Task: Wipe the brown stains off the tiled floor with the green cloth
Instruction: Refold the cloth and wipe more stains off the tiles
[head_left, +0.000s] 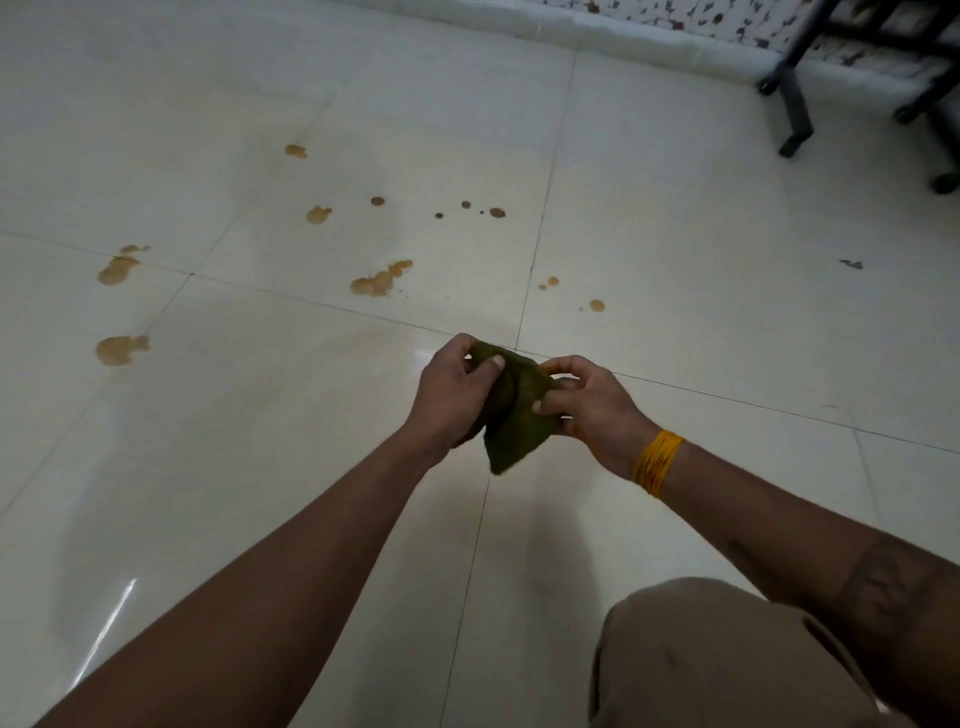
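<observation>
The green cloth (514, 415) is bunched and folded, held in the air above the floor between both hands. My left hand (452, 389) grips its left side, thumb pressed on top. My right hand (592, 405) pinches its right edge; a yellow band sits on that wrist. Several brown stains lie on the cream tiled floor (260, 467) beyond the hands: a long one (379, 280) straight ahead, a blotch (120, 349) at the left, another (118, 267) above it, small spots (496, 212) farther off and drops (596, 305) to the right.
Black wheeled furniture legs (795, 104) stand at the far right by the skirting of a patterned wall (701, 15). A small dark mark (852, 264) lies on the floor at the right. My knee in tan trousers (727, 654) is at the lower right.
</observation>
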